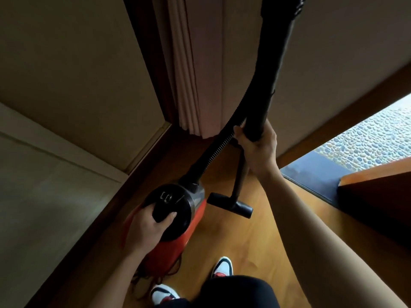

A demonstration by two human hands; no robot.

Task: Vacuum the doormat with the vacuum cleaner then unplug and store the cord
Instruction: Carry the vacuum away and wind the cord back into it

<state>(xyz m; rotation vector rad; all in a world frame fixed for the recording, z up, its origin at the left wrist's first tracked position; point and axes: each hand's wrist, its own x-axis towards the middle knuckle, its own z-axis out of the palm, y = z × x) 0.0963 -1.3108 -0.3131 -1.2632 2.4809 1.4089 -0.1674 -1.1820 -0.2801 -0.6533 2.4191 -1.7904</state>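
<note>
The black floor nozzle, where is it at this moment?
Head view, centre: the floor nozzle is just right of the red vacuum body, below the right hand.

Pale marks on the vacuum cleaner (182, 210) top cannot be read.

The person's arms are uncovered along their whole visible length, from the near edge out to the left hand (148, 227) and the right hand (259, 147). A smooth black fabric garment (235, 292) covers the lower body at the near edge. It is probably trousers or shorts, though the dim, cropped view does not settle which. On the feet are low sneakers, white with black panels and a red patch near the toe. The left sneaker (163, 293) is nearer, and the right sneaker (223, 266) is slightly farther and to the right.
</note>
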